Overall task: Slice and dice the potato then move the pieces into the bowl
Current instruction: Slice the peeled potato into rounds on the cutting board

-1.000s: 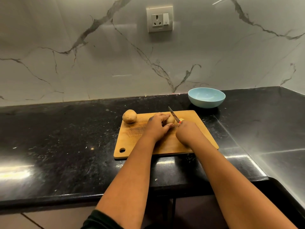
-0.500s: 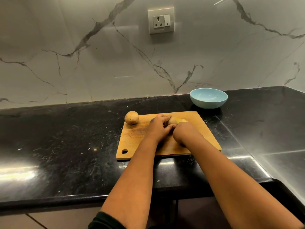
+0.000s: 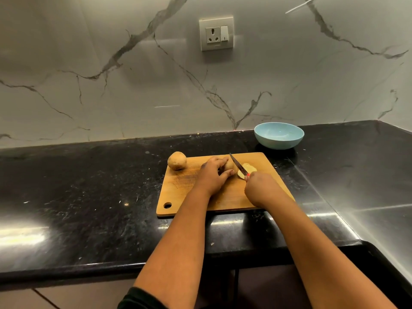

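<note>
Raised again, knife (image 3: 238,167) in gripping right hand (image 3: 261,188) parts slices (image 3: 247,170) from firm, roll-prone potato (image 3: 229,166), clamped by left hand (image 3: 211,177).

Dim, warm indoor light; wide-angle view.
Glare streaks the black countertop (image 3: 66,197) at left and right; the marble wall (image 3: 89,63) is evenly lit, soft shadows under the bowl (image 3: 279,136); edges bow.

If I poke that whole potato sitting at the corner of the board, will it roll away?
Probably a little: the whole potato looks rounded and uncut, so it may wobble or roll. It sits at the cutting board edge, so it might drop onto the counter. It looks firm, not squishy.
</note>
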Motion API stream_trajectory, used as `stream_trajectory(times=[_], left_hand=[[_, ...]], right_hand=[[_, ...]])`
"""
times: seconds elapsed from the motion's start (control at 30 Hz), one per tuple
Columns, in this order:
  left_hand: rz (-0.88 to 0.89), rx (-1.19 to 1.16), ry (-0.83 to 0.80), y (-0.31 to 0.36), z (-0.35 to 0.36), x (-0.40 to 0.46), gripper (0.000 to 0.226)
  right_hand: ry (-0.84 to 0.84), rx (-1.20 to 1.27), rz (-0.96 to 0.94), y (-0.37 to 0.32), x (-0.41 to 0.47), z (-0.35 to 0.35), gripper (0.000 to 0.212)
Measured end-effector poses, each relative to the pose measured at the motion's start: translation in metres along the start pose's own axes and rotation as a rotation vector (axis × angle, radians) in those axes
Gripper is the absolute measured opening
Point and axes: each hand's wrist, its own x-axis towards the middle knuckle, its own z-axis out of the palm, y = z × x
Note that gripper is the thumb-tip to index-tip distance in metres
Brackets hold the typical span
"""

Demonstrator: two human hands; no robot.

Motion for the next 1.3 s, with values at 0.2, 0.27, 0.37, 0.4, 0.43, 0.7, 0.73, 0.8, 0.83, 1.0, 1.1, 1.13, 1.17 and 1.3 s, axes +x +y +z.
stream_trajectory(times=[0.2,0.27,0.37,0.4,0.43,0.7,0.73,0.8,0.83,1.0,1.1,1.13,1.17,1.3], left_hand=[[0.008,0.018,0.006,0.001,0.001,0.002,0.056],[0.021,0.027,0.001,0.001,0.001,0.002,0.055],[0.035,0.043,0.004,-0.001,0.002,0.004,0.052],[0.036,0.044,0.008,-0.001,0.002,0.004,0.051],[0.037,0.041,0.011,-0.001,0.001,0.005,0.051],[0.029,0.002,0.011,-0.001,0.001,0.004,0.052],[0.031,0.009,0.011,-0.001,0.001,0.004,0.052],[0.033,0.011,0.011,-0.001,0.001,0.003,0.051],[0.034,0.008,0.010,0.000,0.001,0.003,0.051],[0.014,-0.034,0.019,-0.001,0.000,0.001,0.055],[0.013,-0.044,0.019,-0.001,0.000,-0.001,0.056],[0.011,-0.040,0.014,-0.001,-0.001,-0.001,0.056],[0.008,-0.032,0.004,-0.001,-0.001,-0.002,0.056],[0.007,-0.009,-0.019,-0.002,-0.001,-0.004,0.055]], right_hand=[[0.006,0.037,0.027,-0.003,0.016,0.016,0.029],[0.007,0.031,0.029,-0.008,0.014,0.012,0.026],[-0.004,-0.022,-0.003,-0.022,0.020,0.005,0.025],[-0.023,-0.058,-0.020,-0.026,0.022,0.003,0.026],[-0.044,-0.097,-0.031,-0.030,0.024,0.001,0.028],[-0.150,-0.309,-0.072,-0.027,0.018,-0.006,0.036],[-0.156,-0.321,-0.094,-0.029,0.022,-0.006,0.037],[-0.185,-0.344,-0.125,-0.033,0.026,-0.007,0.039],[-0.196,-0.346,-0.126,-0.034,0.027,-0.007,0.041],[-0.259,-0.254,0.013,-0.022,0.019,0.005,0.047],[-0.226,-0.232,0.020,-0.007,0.009,0.004,0.037],[-0.224,-0.231,0.022,-0.002,0.006,0.001,0.035],[-0.218,-0.216,0.028,0.002,0.003,-0.002,0.034],[-0.080,-0.083,0.044,0.009,-0.001,-0.007,0.031]])
